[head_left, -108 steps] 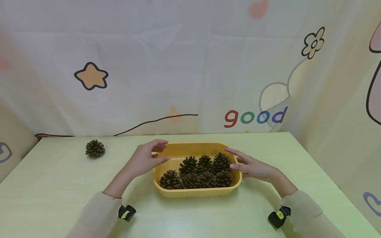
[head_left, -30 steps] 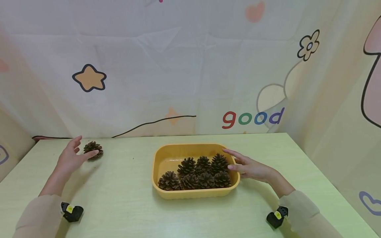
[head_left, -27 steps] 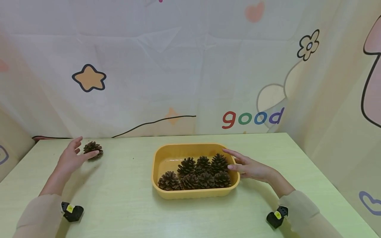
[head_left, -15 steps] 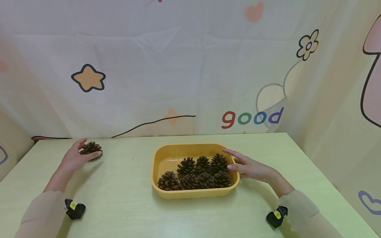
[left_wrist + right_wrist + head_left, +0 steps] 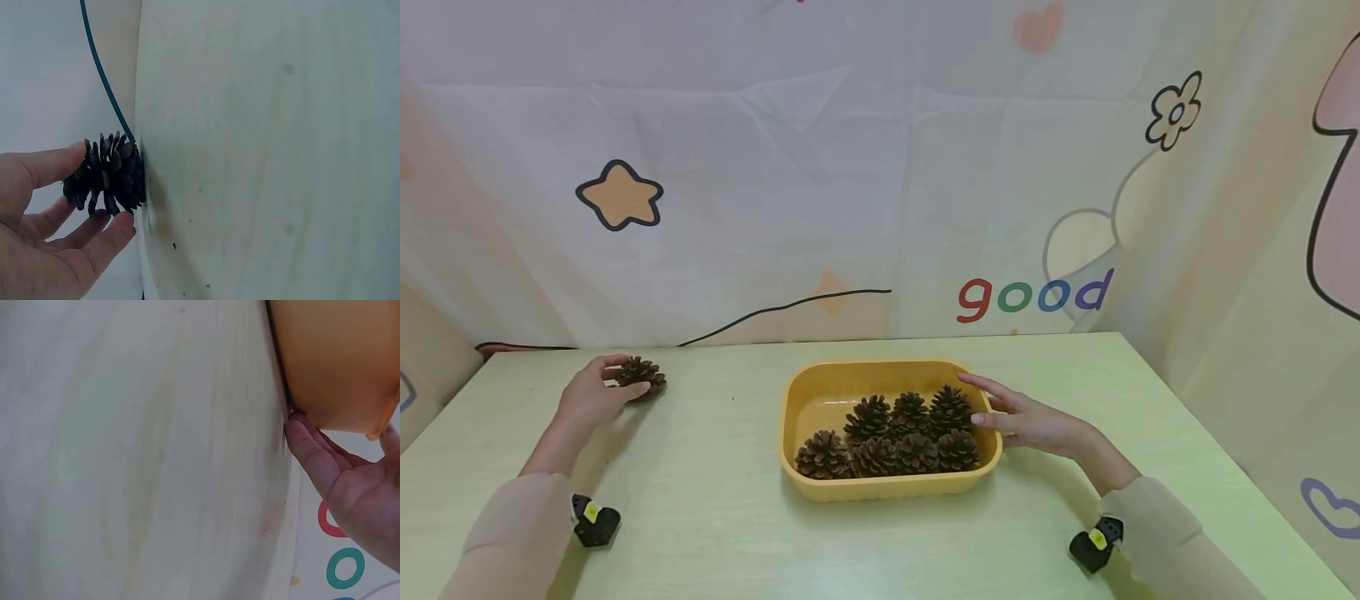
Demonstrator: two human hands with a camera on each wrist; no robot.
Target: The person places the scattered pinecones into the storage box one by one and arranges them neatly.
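Observation:
At the far left of the table, my left hand (image 5: 591,398) grips a brown pine cone (image 5: 651,380). Seen from the left wrist, the thumb and fingers close round this pine cone (image 5: 115,175) from opposite sides, its base close to the tabletop. My right hand (image 5: 1047,428) holds the right end of a yellow plastic basin (image 5: 891,487), with the thumb over the rim. From the right wrist, the fingers (image 5: 312,450) of that hand reach against the basin's lower outside edge. Several more pine cones (image 5: 875,457) stand in the basin, mostly towards its right and front.
The pale wooden table (image 5: 715,533) ends at a printed cloth backdrop (image 5: 790,192) just behind the left hand. Small dark crumbs dot the tabletop around the gripped pine cone. A black camera is strapped to each wrist.
My left hand has gone from the basin's left end out to the lone pine cone, closed round it and shifted it slightly right. The right hand stays at the basin.

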